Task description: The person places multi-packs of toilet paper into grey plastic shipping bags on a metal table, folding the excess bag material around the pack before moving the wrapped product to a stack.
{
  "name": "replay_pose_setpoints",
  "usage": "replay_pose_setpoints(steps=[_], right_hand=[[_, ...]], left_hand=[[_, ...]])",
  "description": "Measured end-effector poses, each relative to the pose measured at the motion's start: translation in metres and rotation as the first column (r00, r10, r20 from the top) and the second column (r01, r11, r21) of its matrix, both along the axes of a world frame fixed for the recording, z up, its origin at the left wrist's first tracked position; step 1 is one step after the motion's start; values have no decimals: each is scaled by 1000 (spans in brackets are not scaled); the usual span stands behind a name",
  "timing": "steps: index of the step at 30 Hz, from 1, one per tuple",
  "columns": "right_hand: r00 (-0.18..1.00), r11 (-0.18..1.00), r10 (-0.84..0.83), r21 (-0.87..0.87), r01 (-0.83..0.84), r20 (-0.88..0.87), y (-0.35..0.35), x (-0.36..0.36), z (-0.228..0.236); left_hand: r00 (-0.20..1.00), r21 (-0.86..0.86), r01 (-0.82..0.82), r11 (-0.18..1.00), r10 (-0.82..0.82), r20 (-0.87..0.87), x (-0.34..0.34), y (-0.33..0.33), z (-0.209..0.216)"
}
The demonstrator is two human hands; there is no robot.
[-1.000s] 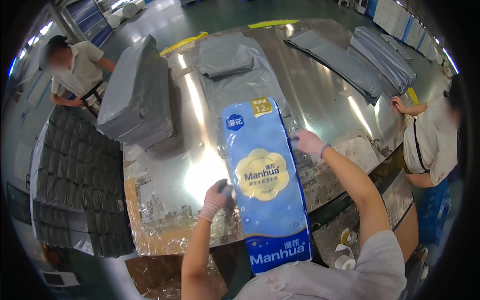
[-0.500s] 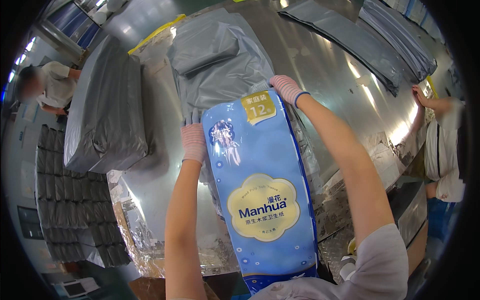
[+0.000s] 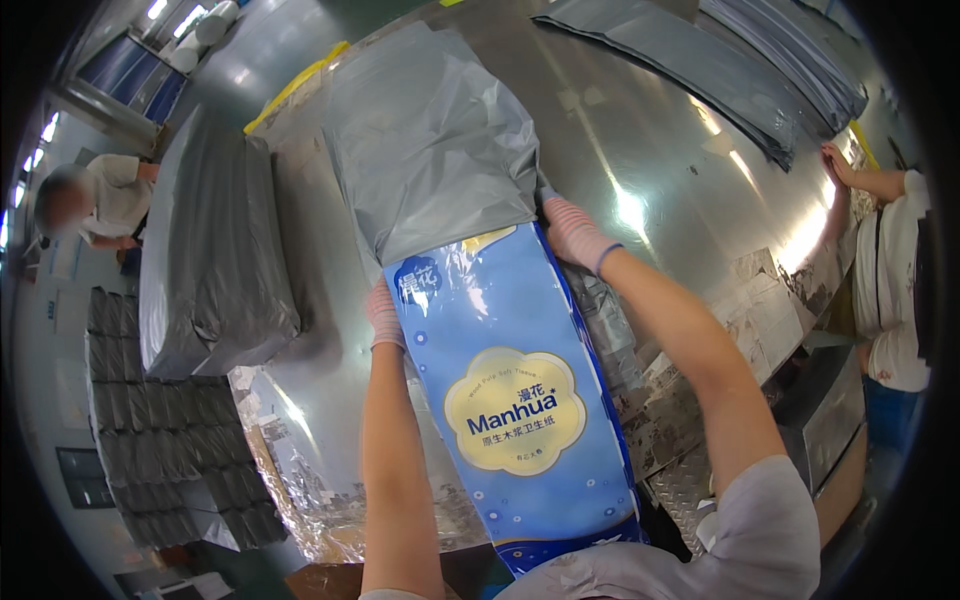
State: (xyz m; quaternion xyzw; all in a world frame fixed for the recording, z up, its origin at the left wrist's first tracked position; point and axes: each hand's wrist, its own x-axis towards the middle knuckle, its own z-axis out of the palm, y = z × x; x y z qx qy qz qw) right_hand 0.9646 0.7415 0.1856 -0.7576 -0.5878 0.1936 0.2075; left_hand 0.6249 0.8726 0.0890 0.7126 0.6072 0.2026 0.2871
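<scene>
A long blue pack of toilet paper lies lengthwise in front of me, its near end against my body. The mouth of a grey plastic bag covers the pack's far end. My left hand, in a pink-striped glove with grey fingertips, rests against the pack's left side just below the bag's edge; its fingers are mostly hidden. On the right side, my right hand, gloved the same way, is closed at the corner where the bag's edge meets the pack.
A metal table carries a large grey wrapped bundle on the left and folded grey bags at the far right. Stacked grey packages stand beyond the left edge. One person is at left, another at right.
The grey bag, bunched up beyond the pack before, is now spread over its far end and hides most of the gold label. My right hand has moved slightly nearer, my left hand slightly down.
</scene>
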Motion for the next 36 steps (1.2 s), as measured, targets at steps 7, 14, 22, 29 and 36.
replay_pose_setpoints(steps=[7,14,22,29,36], right_hand=[[991,963,104,-257,-78,90,-32,-5,4],[914,841,405,-383,-382,-21,-297,-59,-12],[709,330,686,-798,-504,-164,-429,-114,13],[717,523,659,-546,-654,-226,-453,-147,11],[889,909,391,-51,-413,-238,-396,-211,25]], left_hand=[[784,-173,319,932,-362,-504,23,-76,92],[578,-443,443,780,-626,-523,-65,-325,92],[527,-615,499,610,-777,-343,-109,-475,95],[666,-343,697,630,-746,-19,-141,-516,-14],[686,238,709,664,-727,-17,-70,-459,128]])
